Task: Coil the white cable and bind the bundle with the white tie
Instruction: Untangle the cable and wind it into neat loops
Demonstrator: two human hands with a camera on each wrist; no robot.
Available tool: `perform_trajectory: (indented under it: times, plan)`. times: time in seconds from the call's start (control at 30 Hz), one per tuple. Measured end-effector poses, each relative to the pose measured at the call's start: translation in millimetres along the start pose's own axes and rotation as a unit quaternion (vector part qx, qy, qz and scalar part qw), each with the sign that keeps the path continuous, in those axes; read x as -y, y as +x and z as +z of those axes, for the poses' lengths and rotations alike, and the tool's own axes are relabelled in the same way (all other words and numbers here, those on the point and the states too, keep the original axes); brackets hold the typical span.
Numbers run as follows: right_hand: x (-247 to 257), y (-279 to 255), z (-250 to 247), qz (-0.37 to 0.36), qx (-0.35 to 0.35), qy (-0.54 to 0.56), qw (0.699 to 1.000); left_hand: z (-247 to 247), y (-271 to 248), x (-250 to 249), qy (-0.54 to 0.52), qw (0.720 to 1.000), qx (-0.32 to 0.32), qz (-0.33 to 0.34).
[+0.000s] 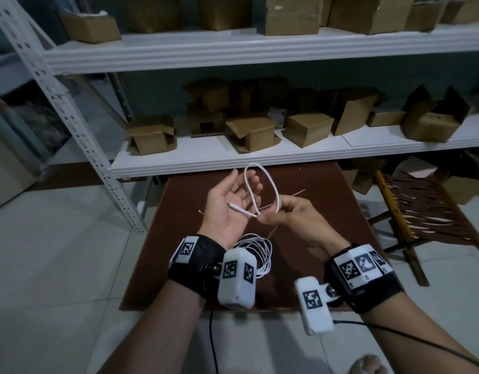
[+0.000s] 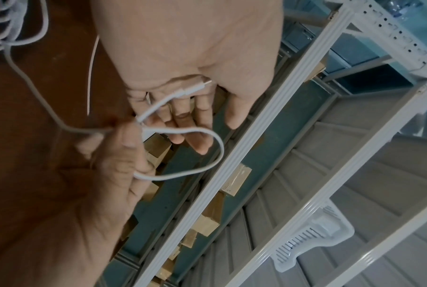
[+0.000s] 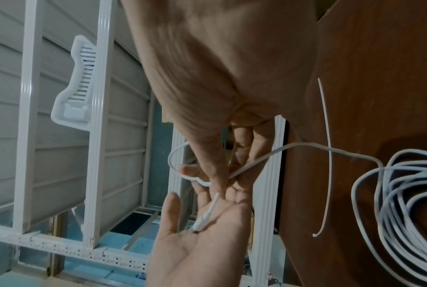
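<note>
Above the brown table (image 1: 179, 238), both hands are working one end of the white cable (image 1: 270, 182). Far left, a perforated shelf upright (image 1: 57, 103) is leaning across the head view, cardboard boxes (image 1: 152, 136) sitting on the shelf (image 1: 206, 157) behind.

Left hand (image 1: 227, 203) is lying palm up, fingers relaxed and spread, not gripping. The cable's plug (image 1: 237, 207) is resting across its palm; same in the left wrist view (image 2: 197, 86) and the right wrist view (image 3: 205, 217).

White tie (image 1: 295, 195) is lying flat on the table under the hands, one end sticking out left of the left hand, the other running right past the loop. It is apart from both hands.

Right hand (image 1: 289, 214) is pinching the cable between thumb and fingertips just beside the plug, where a single loop is crossing itself. The loop is standing up over the left fingers.

From the pinch, the cable is dropping to a loose pile of coils (image 1: 257, 252) on the table between the wrists, partly hidden by the left wrist camera (image 1: 237, 276).
</note>
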State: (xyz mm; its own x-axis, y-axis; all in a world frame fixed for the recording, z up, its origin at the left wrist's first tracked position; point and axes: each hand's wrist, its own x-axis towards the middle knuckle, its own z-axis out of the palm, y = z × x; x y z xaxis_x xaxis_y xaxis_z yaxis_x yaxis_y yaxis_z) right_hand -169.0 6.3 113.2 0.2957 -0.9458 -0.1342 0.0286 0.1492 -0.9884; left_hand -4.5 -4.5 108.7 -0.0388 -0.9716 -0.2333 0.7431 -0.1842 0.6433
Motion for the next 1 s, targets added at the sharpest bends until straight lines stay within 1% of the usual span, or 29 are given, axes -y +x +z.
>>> perform_trajectory:
  times: [0.07, 0.2, 0.27, 0.37, 0.43, 0.5, 0.6, 0.73, 0.9, 1.0]
  plan:
    - [2, 0, -2, -0.007, -0.024, 0.043, 0.999, 0, -3, -1, 0.006, 1.0, 0.015, -0.012]
    - [3, 4, -3, -0.008, -0.043, 0.152, 0.987, 2, -9, 4, 0.019, 0.997, 0.067, -0.032]
    - [2, 6, -4, -0.015, -0.065, 0.169, 0.983, 5, -8, 9, 0.057, 0.994, 0.089, -0.031]
    - [1, 9, -8, -0.019, -0.105, 0.168, 0.98, 9, -6, 14, 0.129, 0.984, 0.12, -0.004]
    - [-1, 12, -11, -0.019, -0.11, 0.166, 0.98, 12, -7, 16, 0.166, 0.977, 0.129, 0.025]
    - [-1, 12, -11, -0.022, -0.101, 0.161, 0.982, 12, -6, 19, 0.205, 0.972, 0.111, 0.042]
    - [-4, 11, -10, -0.04, -0.088, 0.125, 0.988, 8, -1, 23, 0.258, 0.962, 0.069, 0.057]
    - [-9, 15, -10, -0.064, -0.071, 0.059, 0.994, 7, 1, 19, 0.277, 0.959, 0.023, 0.059]
    - [-10, 20, -14, -0.087, -0.06, -0.003, 0.994, 4, 1, 12, 0.278, 0.959, 0.02, 0.042]
    - [-12, 20, -15, -0.088, -0.071, -0.041, 0.993, 3, 1, 10, 0.269, 0.962, 0.015, 0.039]
